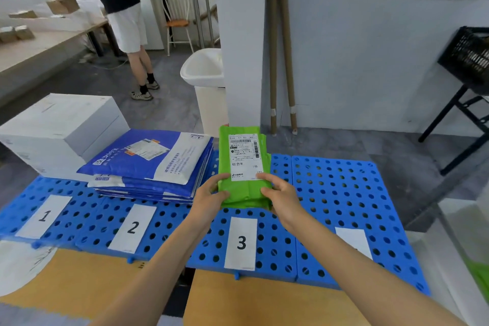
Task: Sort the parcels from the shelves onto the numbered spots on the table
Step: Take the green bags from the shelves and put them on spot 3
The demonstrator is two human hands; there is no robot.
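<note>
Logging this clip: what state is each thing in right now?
Green parcel: held by both hands above label 3.
Left hand: gripping the parcel.
Right hand: gripping the parcel.
Blue mailers: stacked behind label 2.
White box: closed, behind label 1.

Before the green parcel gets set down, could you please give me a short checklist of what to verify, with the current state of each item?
1. Grip: left hand and right hand both hold the green plastic mailer parcel at its near end: ok.
2. Shipping label faces up and is readable: ok.
3. White paper card numbered 3 lies uncovered just in front of the parcel: ok.
4. Blue perforated plastic mat behind card 3 is bare: ok.
5. Stack of blue and white mailer bags sits left of the parcel, apart from it: ok.
6. Label matches spot 3: cannot tell.
</note>
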